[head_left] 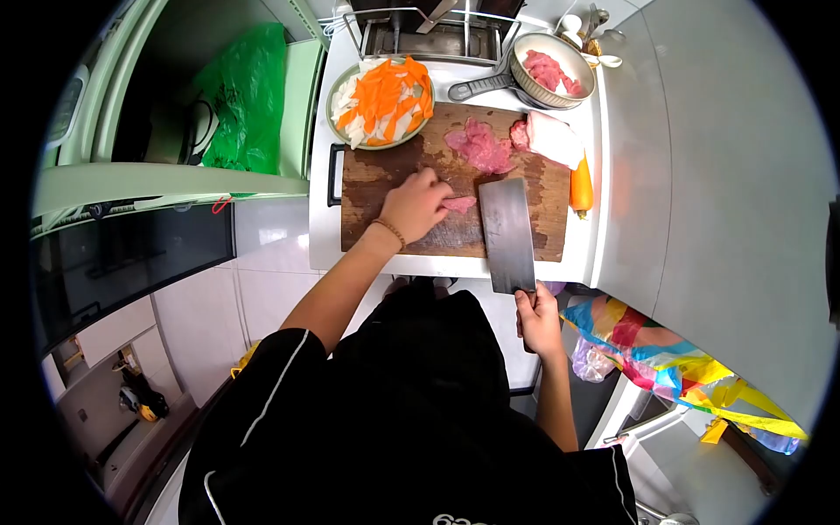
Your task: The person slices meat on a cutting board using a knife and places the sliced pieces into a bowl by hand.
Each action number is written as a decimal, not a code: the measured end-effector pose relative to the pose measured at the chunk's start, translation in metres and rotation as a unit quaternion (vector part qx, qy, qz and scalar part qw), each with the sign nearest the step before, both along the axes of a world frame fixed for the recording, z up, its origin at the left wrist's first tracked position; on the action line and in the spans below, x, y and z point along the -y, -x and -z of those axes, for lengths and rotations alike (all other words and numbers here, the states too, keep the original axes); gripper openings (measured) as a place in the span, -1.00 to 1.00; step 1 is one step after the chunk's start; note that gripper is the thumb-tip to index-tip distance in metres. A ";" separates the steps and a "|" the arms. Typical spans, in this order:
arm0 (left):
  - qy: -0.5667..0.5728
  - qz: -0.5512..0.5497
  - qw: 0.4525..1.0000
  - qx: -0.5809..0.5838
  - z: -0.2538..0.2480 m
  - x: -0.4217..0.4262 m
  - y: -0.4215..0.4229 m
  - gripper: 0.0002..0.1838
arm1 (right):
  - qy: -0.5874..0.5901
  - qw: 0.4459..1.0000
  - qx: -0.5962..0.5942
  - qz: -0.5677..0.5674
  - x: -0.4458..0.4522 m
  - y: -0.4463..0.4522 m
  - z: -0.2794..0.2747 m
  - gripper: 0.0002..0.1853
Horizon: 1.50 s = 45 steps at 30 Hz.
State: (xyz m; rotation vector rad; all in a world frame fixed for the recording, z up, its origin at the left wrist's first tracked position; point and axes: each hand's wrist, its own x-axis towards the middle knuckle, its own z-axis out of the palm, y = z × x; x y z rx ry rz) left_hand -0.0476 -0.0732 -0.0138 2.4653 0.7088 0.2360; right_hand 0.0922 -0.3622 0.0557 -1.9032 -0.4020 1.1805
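My left hand (416, 207) rests on the wooden cutting board (376, 188), fingers curled together over one end of a small piece of raw meat (459, 204). In my right hand (539, 319) is the handle of a cleaver (507, 234). Its broad blade lies over the board's right part, to the right of the small piece and apart from it. Behind the blade is a pile of sliced raw meat (479, 145). A larger chunk of meat (553, 140) with a pale side sits at the board's back right corner.
A bowl of sliced carrot and white vegetable (382, 103) stands at the back left. Behind the board is a pan (549, 72) holding meat, its handle pointing left. A whole carrot (581, 188) lies at the right edge. A green plastic bag (245, 101) sits left.
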 end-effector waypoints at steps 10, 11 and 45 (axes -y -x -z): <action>0.360 0.027 0.930 0.069 0.009 -0.009 -0.014 -0.73 | -0.016 0.999 -0.015 0.046 0.006 -0.003 0.005 -0.88; 0.443 0.020 0.891 0.095 0.010 -0.010 -0.015 -0.71 | -0.016 0.999 -0.015 0.049 0.007 -0.003 0.005 -0.87; -0.055 0.190 0.971 0.134 0.037 0.006 0.023 -0.72 | 0.199 0.877 0.370 -0.233 -0.066 0.078 -0.029 -0.84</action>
